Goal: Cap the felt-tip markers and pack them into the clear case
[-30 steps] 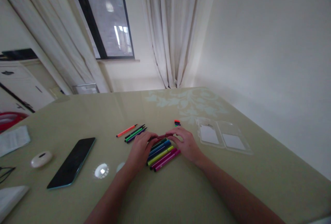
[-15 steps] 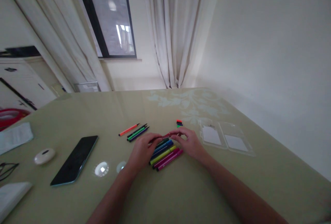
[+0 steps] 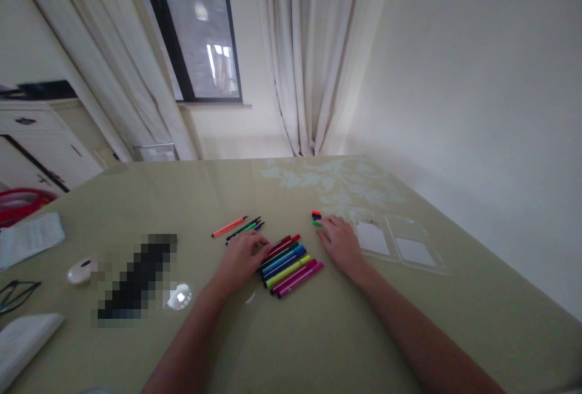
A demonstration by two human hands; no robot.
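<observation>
A row of capped markers lies side by side on the table: a red marker [image 3: 285, 242] at the far edge, then green, blue, yellow [image 3: 288, 270] and magenta ones [image 3: 301, 276]. My left hand [image 3: 237, 259] rests palm down at the row's left end, its fingertips touching the red marker's tip. My right hand [image 3: 339, 242] lies flat to the right of the row, its fingers stretched to a small cluster of loose caps [image 3: 316, 218], red, dark and green. Neither hand grips anything.
An orange pen [image 3: 228, 227] and two dark uncapped pens [image 3: 245, 227] lie beyond my left hand. An open clear plastic case [image 3: 396, 243] sits right of my right hand. A blurred-out dark object [image 3: 136, 279], a white oval object [image 3: 80, 270], glasses [image 3: 13, 294] and papers [image 3: 30, 238] lie at the left.
Both hands held the red marker between them above the row. Now it lies at the row's far edge, and my right hand has left it and moved right to the loose caps.
</observation>
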